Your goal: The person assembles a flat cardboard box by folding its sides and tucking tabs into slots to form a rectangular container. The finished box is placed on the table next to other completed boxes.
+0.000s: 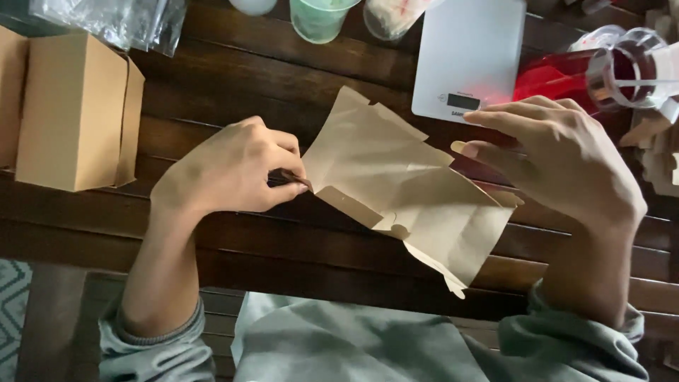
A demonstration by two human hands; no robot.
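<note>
Flat kraft box blank (396,184) between hands: left hand (230,170) grip pinching its edge; right hand (566,159) grip released (fingers spread), touching opposite edge.

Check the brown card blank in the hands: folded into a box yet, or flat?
Mostly flat: the card blank lies spread between left hand and right hand, flaps loose, no walls formed.

Dark wooden table (283,78): boxes (74,113), scale (470,49), cups (320,18).

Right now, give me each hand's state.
Left hand: closed, pinching the flat cardboard box blank at its edge.
Right hand: open, fingers on the blank's other side.
</note>
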